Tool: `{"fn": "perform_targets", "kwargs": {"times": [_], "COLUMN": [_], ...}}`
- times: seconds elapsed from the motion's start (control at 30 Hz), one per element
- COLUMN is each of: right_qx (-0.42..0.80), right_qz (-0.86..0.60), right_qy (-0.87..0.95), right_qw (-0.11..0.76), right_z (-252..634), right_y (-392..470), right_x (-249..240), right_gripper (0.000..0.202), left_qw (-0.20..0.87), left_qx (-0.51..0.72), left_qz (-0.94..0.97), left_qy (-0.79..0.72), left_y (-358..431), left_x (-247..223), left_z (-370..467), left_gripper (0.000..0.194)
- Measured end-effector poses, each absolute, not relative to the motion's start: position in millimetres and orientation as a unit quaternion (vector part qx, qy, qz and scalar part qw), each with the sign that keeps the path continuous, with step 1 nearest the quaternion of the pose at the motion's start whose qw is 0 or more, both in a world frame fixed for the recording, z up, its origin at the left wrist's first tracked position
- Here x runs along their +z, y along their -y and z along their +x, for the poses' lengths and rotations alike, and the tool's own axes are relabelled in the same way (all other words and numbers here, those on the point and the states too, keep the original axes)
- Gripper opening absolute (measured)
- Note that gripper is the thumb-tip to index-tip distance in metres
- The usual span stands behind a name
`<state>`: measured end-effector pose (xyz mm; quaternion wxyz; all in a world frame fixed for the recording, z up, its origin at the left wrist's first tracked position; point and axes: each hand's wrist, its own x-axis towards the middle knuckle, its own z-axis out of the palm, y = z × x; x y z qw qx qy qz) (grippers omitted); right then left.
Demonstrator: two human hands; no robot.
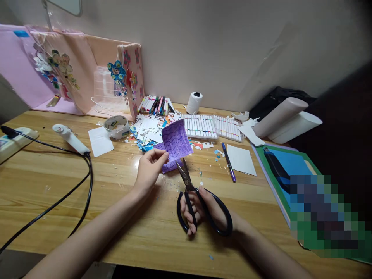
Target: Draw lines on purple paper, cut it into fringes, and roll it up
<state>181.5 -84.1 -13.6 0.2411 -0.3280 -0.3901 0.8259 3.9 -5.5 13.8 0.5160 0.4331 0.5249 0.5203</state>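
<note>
My left hand (151,167) pinches the lower left edge of a curled piece of purple paper (176,140) with dark wavy lines. More purple paper shows below and behind it, partly covered by my fingers. In my right hand (200,209) is a pair of scissors (189,188) with large black looped handles. The blades are slightly parted and point up at the lower edge of the purple paper; whether they touch it I cannot tell. A purple marker (228,162) lies to the right, beside a white paper square (241,160).
Paper scraps (149,128) lie behind my hands, near marker sets (200,126) and a thread cone (194,102). At left are a tape roll (116,126), a glue gun (71,139) with its cord, and a power strip (17,141). A green mat (269,166) lies at right.
</note>
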Motion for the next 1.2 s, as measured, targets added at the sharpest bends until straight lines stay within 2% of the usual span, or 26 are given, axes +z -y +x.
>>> {"fn": "perform_targets", "kwargs": {"times": [0.3, 0.9, 1.2], "right_qx": [0.791, 0.773, 0.758], "right_qz": [-0.363, -0.391, -0.406], "right_qy": [0.421, 0.420, 0.425], "right_qw": [0.257, 0.272, 0.281], "right_z": [181.4, 175.8, 173.2], "right_y": [83.0, 84.4, 84.9], "right_x": [-12.9, -4.2, -10.0], "right_gripper": [0.070, 0.060, 0.064], "left_qw": [0.549, 0.541, 0.550], "left_qx": [0.485, 0.493, 0.492], "left_qz": [0.452, 0.459, 0.446], "left_qy": [-0.509, -0.504, -0.506], "left_y": [15.7, 22.3, 18.9], "left_x": [16.5, 18.9, 16.2], "left_z": [13.9, 18.2, 17.3], "left_gripper": [0.027, 0.022, 0.020]}}
